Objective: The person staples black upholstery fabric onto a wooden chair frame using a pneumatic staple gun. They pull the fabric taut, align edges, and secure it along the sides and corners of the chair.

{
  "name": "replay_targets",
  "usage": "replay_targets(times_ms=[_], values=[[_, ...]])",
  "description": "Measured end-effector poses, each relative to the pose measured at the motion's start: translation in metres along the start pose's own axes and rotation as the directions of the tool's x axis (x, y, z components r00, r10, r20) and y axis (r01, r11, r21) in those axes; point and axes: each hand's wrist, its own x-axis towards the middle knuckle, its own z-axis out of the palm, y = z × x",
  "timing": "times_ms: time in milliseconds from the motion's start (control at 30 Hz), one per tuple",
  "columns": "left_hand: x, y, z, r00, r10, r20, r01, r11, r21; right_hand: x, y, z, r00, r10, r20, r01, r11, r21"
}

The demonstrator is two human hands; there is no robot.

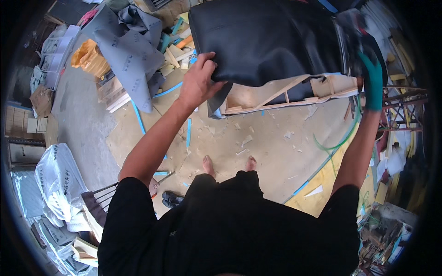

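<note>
A piece of upholstered furniture with a black leather-like cover (pixel 267 39) lies ahead of me, its open wooden frame (pixel 276 94) showing along the near side. My left hand (pixel 201 78) is closed on the near left edge of that cover, fingers on top and thumb beneath. At the far right end is my right hand (pixel 372 78) in a green glove, smeared by motion. Its fingers are too blurred to read, and whether it holds anything is unclear. A loose grey flap (pixel 219 100) hangs below my left hand at the frame's corner.
Grey printed fabric (pixel 131 60) is heaped at the left, beside an orange bag (pixel 91 57). Foam and wood scraps (pixel 177 53) lie behind. A metal rack (pixel 400 108) stands at the right. Blue strips (pixel 189 132) and debris litter the floor around my bare feet. Black shoes (pixel 172 199) sit near my left foot.
</note>
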Motion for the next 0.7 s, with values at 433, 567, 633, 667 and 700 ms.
replay_targets(times_ms=[433,567,633,667,700], values=[[0.007,0.002,0.006,0.998,0.063,-0.002,-0.062,0.996,0.071,-0.31,0.106,0.215,0.876,0.431,0.217,-0.441,0.898,-0.004],[0.005,0.006,0.005,0.998,0.055,0.01,-0.055,0.992,0.116,-0.281,0.1,0.268,0.979,-0.099,0.179,0.14,0.962,-0.235],[0.005,0.007,0.005,0.999,0.044,0.026,-0.047,0.991,0.125,-0.272,0.107,0.281,0.96,-0.135,0.245,0.216,0.916,-0.34],[0.007,0.006,0.006,0.999,0.04,0.028,-0.044,0.991,0.127,-0.266,0.11,0.285,0.954,-0.157,0.257,0.242,0.906,-0.347],[0.007,0.005,0.006,0.998,0.058,0.027,-0.061,0.989,0.132,-0.262,0.114,0.288,0.947,-0.178,0.268,0.269,0.895,-0.355]])
